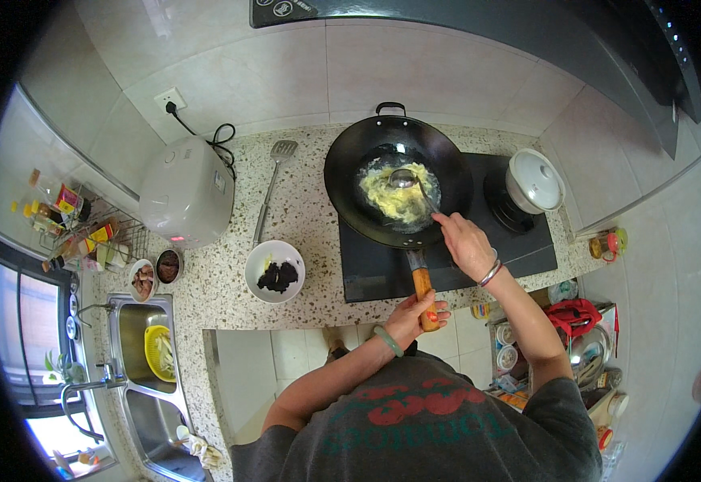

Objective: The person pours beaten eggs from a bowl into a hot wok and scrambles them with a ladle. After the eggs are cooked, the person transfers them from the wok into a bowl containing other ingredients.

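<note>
A black wok (350,173) sits on the dark cooktop (374,273), with yellow scrambled egg (386,197) in its middle. My left hand (416,315) grips the wok's wooden handle (423,285) near its end. My right hand (464,241) holds a metal ladle (411,183), whose bowl rests in the egg. Both wrists wear bangles.
A white bowl (275,271) with dark food stands left of the cooktop. A metal spatula (273,183) lies on the speckled counter beside a white rice cooker (185,193). A lidded pot (533,181) sits on the right burner. A double sink (145,353) is at the left.
</note>
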`<action>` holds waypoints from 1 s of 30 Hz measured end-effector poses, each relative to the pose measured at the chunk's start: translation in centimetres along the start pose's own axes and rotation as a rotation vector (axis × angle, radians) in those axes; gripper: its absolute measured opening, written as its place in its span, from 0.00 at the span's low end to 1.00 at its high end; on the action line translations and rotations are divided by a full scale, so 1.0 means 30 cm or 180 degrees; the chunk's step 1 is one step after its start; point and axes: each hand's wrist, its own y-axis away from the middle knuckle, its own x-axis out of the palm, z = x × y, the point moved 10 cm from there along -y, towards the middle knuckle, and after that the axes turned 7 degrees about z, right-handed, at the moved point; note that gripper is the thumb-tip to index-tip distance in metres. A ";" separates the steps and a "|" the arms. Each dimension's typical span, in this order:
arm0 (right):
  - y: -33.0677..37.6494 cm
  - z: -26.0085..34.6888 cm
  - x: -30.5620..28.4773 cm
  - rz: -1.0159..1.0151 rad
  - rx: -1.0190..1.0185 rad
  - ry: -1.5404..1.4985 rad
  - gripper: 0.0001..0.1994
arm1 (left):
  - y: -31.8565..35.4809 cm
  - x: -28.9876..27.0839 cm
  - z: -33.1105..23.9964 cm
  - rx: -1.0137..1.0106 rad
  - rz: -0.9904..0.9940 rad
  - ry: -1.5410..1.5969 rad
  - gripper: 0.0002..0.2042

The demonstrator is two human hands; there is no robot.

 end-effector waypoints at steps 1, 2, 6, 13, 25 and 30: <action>0.005 0.014 -0.004 -0.0030 -0.0039 0.0017 0.15 | 0.001 0.001 0.002 -0.0007 0.0000 -0.0006 0.20; 0.004 0.029 0.015 -0.0031 -0.0090 0.0060 0.15 | -0.001 -0.001 0.004 0.0006 0.0014 -0.0003 0.20; -0.019 0.098 0.095 0.0281 -0.0222 0.0165 0.18 | -0.005 -0.002 0.003 0.0036 0.0079 0.0037 0.20; -0.119 0.172 0.195 0.0345 -0.0452 0.0538 0.17 | -0.002 -0.005 0.001 0.0083 0.0096 0.0063 0.21; -0.176 0.120 0.187 0.0245 -0.0428 0.0288 0.18 | -0.002 0.001 0.001 0.0035 0.0159 0.0156 0.21; -0.235 0.088 0.213 0.0361 -0.0241 0.0243 0.16 | -0.002 0.008 0.004 -0.0003 0.0089 0.0041 0.21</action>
